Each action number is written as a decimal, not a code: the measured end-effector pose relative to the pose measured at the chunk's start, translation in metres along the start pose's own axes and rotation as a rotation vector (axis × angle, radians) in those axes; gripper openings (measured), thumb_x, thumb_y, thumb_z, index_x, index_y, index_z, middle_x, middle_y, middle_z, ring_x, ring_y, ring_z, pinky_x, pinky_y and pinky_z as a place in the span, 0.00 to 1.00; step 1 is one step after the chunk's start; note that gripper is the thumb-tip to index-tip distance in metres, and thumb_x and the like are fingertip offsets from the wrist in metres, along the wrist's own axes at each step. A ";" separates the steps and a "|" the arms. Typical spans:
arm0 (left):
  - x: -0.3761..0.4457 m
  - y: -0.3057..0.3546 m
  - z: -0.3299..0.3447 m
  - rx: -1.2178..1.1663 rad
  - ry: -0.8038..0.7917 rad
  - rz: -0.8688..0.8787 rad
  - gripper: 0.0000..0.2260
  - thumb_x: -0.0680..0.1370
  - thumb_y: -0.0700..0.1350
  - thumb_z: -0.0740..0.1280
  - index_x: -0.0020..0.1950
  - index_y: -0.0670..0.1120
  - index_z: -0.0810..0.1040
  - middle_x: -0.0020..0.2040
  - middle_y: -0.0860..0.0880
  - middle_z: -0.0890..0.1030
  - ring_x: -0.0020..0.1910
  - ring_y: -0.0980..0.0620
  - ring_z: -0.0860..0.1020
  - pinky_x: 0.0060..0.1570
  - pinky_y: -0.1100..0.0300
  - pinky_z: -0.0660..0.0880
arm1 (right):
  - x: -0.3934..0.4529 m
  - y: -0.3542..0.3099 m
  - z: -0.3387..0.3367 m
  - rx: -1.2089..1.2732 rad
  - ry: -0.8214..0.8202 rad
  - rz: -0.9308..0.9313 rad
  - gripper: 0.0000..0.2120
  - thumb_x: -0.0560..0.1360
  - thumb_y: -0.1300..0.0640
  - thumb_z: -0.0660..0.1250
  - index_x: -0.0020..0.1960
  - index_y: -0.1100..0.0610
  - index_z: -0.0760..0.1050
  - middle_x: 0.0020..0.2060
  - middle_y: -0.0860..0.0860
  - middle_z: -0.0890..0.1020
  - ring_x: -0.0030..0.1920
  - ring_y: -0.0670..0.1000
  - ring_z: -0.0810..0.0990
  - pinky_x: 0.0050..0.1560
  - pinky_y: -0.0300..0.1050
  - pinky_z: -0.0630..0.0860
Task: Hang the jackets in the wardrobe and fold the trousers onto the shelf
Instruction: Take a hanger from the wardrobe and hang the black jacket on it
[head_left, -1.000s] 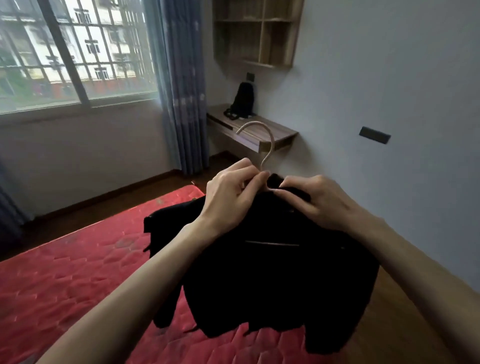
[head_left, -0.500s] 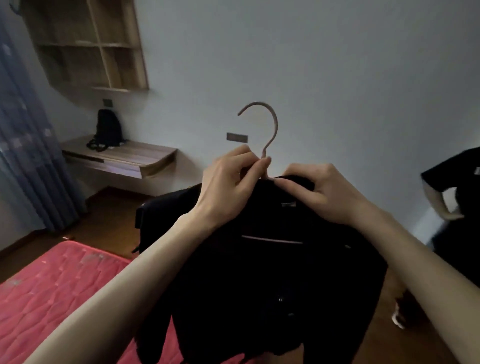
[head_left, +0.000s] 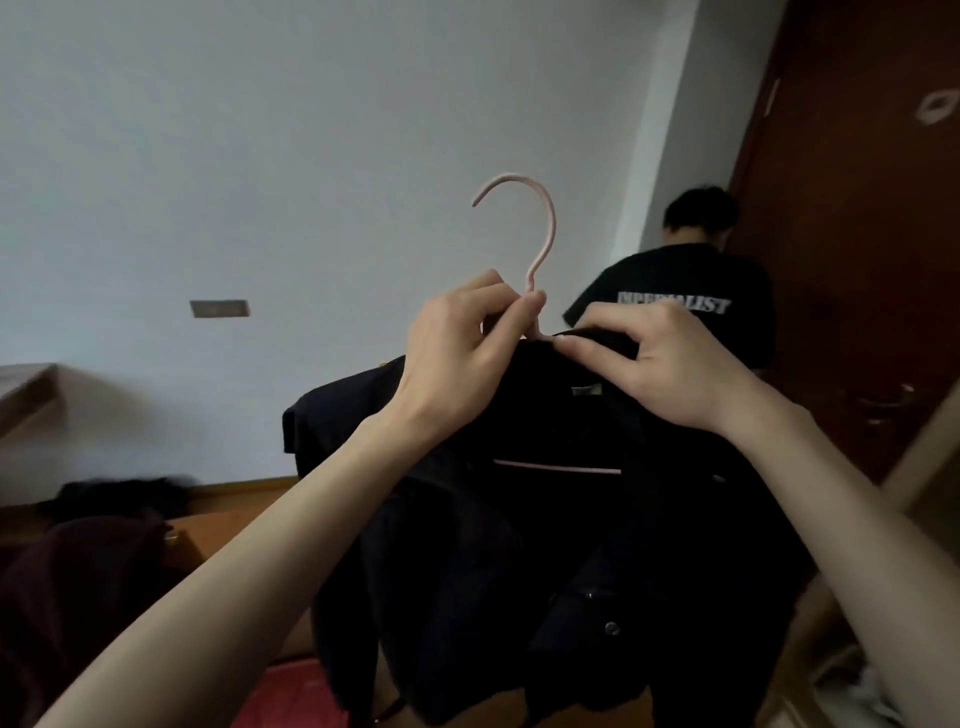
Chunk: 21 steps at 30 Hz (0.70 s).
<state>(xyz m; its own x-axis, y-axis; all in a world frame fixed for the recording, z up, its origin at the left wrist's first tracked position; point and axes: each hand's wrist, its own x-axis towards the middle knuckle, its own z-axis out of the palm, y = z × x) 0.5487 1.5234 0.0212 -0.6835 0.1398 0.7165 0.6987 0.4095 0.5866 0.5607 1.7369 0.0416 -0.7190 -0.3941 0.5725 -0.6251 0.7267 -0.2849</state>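
Observation:
A black jacket (head_left: 545, 561) hangs on a pale pink hanger (head_left: 540, 228), held up in front of me at chest height. My left hand (head_left: 462, 358) pinches the base of the hanger's hook between thumb and fingers. My right hand (head_left: 660, 364) pinches the jacket's collar just right of the hook. The hook points up and curls to the left. The hanger's lower bar (head_left: 556, 466) shows through the jacket's open neck. No wardrobe or trousers can be made out for certain.
Another person in a black printed T-shirt (head_left: 696, 291) stands ahead to the right, back turned, before a dark brown door (head_left: 857, 234). Dark clothes (head_left: 114, 499) lie heaped low on the left. A red mattress corner (head_left: 291, 696) shows below. A grey wall (head_left: 311, 130) fills the background.
My view has swung right, away from the window, desk and mattress toward the door and the other person. Both hands keep the same hold on the hanger and collar.

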 end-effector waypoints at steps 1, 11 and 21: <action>0.003 0.006 0.016 -0.023 -0.012 0.012 0.16 0.85 0.50 0.65 0.40 0.47 0.84 0.40 0.53 0.78 0.40 0.51 0.78 0.43 0.53 0.72 | -0.011 0.008 -0.012 -0.020 0.007 0.019 0.18 0.80 0.34 0.62 0.48 0.46 0.82 0.37 0.46 0.84 0.39 0.47 0.84 0.45 0.56 0.79; 0.025 0.059 0.155 -0.269 -0.194 0.128 0.17 0.85 0.50 0.65 0.39 0.46 0.83 0.40 0.52 0.79 0.40 0.51 0.79 0.44 0.49 0.74 | -0.106 0.068 -0.102 -0.241 0.067 0.297 0.20 0.80 0.32 0.59 0.51 0.45 0.81 0.40 0.44 0.84 0.40 0.44 0.83 0.44 0.55 0.79; 0.042 0.085 0.266 -0.589 -0.495 0.258 0.15 0.85 0.48 0.67 0.37 0.53 0.80 0.40 0.53 0.79 0.42 0.49 0.80 0.45 0.48 0.77 | -0.177 0.079 -0.147 -0.408 0.087 0.642 0.22 0.80 0.29 0.55 0.62 0.40 0.79 0.49 0.37 0.86 0.49 0.41 0.85 0.51 0.49 0.81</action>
<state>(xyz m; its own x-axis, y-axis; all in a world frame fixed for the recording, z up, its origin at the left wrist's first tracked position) 0.5233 1.8041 0.0003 -0.4038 0.6044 0.6867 0.7492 -0.2123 0.6274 0.6837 1.9465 0.0303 -0.8664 0.2093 0.4534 0.0815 0.9550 -0.2852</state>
